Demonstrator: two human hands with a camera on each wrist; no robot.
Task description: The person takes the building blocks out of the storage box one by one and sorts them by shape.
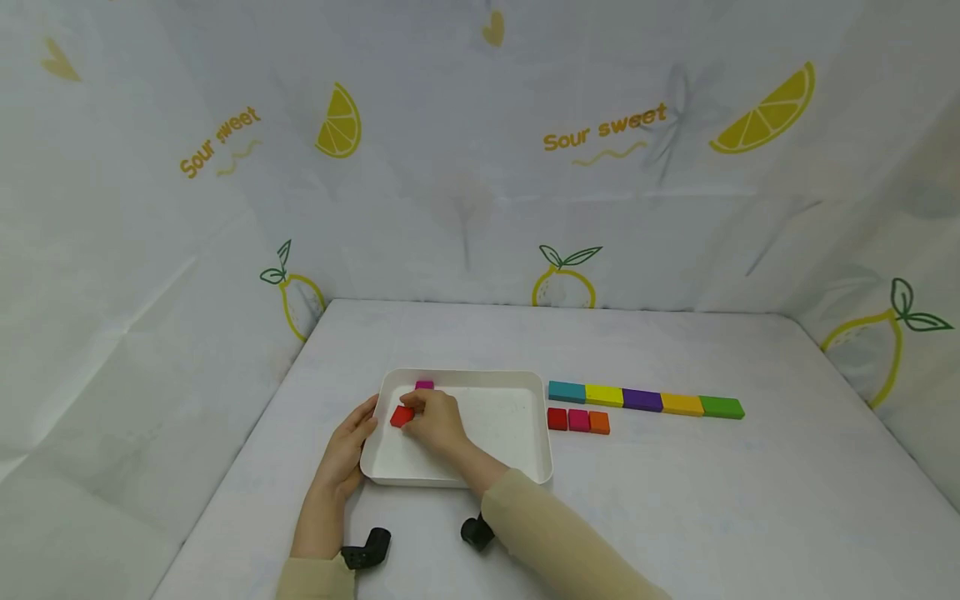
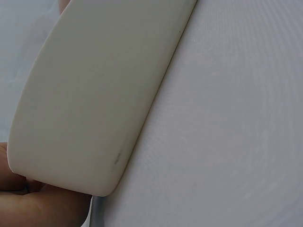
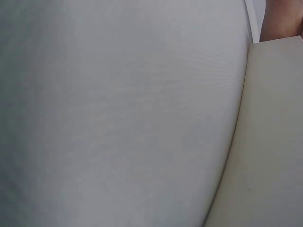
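Observation:
A white tray (image 1: 495, 427) lies on the table in the head view. My left hand (image 1: 343, 450) rests against its left side, fingers extended along the outer wall; in the left wrist view the fingers (image 2: 52, 205) touch the tray's corner. Inside the tray, my right hand (image 1: 437, 423) pinches a red block (image 1: 401, 416) at the left between thumb and fingers. Behind that hand a magenta block (image 1: 424, 385) lies by the tray's far wall, partly hidden. The right wrist view shows mainly tabletop and the tray's outer wall (image 3: 265, 127).
Right of the tray, a row of longer blocks in teal, yellow, purple (image 1: 642, 401), orange and green lies end to end. In front of it sit small red (image 1: 557, 418), magenta (image 1: 578, 420) and orange (image 1: 599, 422) blocks. A lemon-printed cloth (image 1: 450, 183) hangs behind the table.

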